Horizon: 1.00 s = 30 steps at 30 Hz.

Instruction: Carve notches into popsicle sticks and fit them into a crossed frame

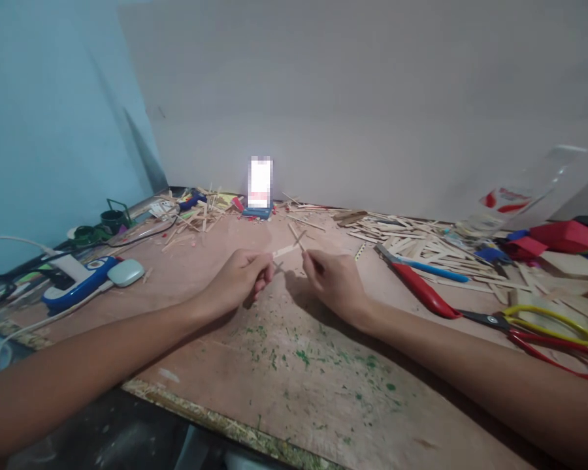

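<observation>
My left hand [247, 275] is closed in a pinch on a thin pale wooden stick [286, 250], which points toward my right hand. Closed too, my right hand [337, 281] pinches another slim wooden stick [294, 232] that slants up and to the left. Near my right fingertips the sticks cross or overlap, along with a short darker piece; whether they are joined I cannot tell. Both hands are held just over the wooden tabletop [294, 391], with their shadows beneath.
A lit phone [260, 184] stands at the back. Loose wooden sticks [421, 248] are piled right, beside red-handled pliers [421, 287], a blue-handled tool [436, 269] and scissors [549, 333]. At left lie a blue power strip [78, 287] and cables. Green flecks dot the front.
</observation>
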Available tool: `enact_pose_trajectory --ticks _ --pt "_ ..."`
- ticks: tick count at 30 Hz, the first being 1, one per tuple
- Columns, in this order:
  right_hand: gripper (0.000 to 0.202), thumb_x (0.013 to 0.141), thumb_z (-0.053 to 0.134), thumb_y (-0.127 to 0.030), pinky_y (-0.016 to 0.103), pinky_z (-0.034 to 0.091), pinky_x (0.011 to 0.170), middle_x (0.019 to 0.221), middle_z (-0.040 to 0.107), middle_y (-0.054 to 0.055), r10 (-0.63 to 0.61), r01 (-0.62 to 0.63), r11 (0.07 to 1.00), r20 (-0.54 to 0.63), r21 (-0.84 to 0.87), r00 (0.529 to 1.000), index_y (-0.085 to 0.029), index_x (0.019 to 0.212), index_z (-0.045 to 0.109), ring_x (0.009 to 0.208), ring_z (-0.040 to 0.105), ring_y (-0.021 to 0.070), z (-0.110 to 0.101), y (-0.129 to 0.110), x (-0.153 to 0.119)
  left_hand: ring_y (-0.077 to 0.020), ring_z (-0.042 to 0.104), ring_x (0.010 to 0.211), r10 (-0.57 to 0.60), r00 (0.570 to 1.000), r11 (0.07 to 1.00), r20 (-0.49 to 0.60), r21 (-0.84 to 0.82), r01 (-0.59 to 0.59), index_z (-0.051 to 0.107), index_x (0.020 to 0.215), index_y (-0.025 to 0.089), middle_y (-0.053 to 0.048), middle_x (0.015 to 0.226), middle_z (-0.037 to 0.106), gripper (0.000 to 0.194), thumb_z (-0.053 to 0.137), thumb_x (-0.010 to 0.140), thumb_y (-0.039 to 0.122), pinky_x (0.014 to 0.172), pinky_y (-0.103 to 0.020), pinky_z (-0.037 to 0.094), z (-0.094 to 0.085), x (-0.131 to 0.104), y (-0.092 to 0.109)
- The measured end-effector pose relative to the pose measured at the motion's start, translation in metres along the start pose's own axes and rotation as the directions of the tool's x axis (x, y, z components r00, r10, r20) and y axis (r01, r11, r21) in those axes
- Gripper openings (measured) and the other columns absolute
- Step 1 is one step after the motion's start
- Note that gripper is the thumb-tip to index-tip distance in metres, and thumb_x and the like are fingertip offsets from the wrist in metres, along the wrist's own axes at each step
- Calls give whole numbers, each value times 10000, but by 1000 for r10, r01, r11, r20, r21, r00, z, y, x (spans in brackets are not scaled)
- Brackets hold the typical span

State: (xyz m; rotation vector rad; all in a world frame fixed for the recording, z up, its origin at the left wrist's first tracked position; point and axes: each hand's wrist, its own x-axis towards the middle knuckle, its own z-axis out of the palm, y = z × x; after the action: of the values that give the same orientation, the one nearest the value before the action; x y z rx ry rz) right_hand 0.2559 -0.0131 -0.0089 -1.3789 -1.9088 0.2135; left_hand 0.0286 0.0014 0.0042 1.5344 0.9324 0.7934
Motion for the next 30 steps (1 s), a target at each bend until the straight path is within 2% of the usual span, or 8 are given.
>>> enact_pose_trajectory --ticks 4,7,11,16,20,22,25,30 --pt "341 1034 637 -463 369 611 807 1091 689 60 169 -162 969 -25 187 985 -150 1163 674 917 682 190 -12 0 9 -152 683 841 102 994 994 -50 -42 -104 665 1163 139 -54 1035 698 358 619 1045 473 752 -323 614 -12 3 6" --pt "355 1047 613 -481 319 598 717 1008 682 48 225 -233 911 64 342 972 -148 1158 664 805 661 149 -13 -9 5 -151 678 834 187 976 976 -113 -93 -198 653 1204 144 -55 1040 694 377 606 1049 484 749 -324 611 -17 9 5" --pt "396 1059 581 -515 264 555 609 936 660 28 216 -281 830 186 482 958 -149 1198 644 688 611 114 -11 -19 -3 -169 688 896 230 958 955 -173 -148 -256 636 1253 151 -68 1110 691 367 628 1041 451 794 -349 619 -18 18 0" --pt "394 1057 586 -517 238 522 561 892 646 13 157 -286 794 273 537 949 -147 1181 643 634 575 96 -10 -23 -10 -172 691 909 234 970 959 -69 -145 -242 636 1257 150 -71 1127 690 356 640 1038 431 796 -350 623 -17 16 -1" --pt "374 1053 598 -504 247 537 586 914 655 20 117 -259 798 281 544 952 -147 1155 650 661 591 103 -9 -24 -14 -156 685 864 239 968 971 80 -33 -237 650 1211 144 -56 1076 694 322 668 1024 406 761 -325 619 -11 8 5" --pt "362 1049 607 -495 264 557 622 954 667 32 101 -242 805 276 542 956 -149 1143 655 703 612 113 -9 -24 -15 -155 685 863 248 962 966 117 42 -254 668 1154 139 -50 1048 698 299 682 1016 404 769 -327 618 -8 5 7" --pt "354 1047 611 -489 285 574 662 970 673 37 95 -239 812 283 532 954 -149 1129 661 738 630 125 -9 -24 -13 -160 688 879 278 954 948 110 130 -291 681 1102 137 -49 1027 703 305 661 1027 431 796 -342 616 -6 1 11" --pt "352 1048 611 -489 287 576 664 965 675 36 101 -259 815 313 518 944 -149 1124 663 738 632 126 -9 -25 -11 -181 699 928 307 949 925 67 212 -314 681 1141 139 -59 1072 709 345 636 1036 465 843 -373 618 -10 -1 12"
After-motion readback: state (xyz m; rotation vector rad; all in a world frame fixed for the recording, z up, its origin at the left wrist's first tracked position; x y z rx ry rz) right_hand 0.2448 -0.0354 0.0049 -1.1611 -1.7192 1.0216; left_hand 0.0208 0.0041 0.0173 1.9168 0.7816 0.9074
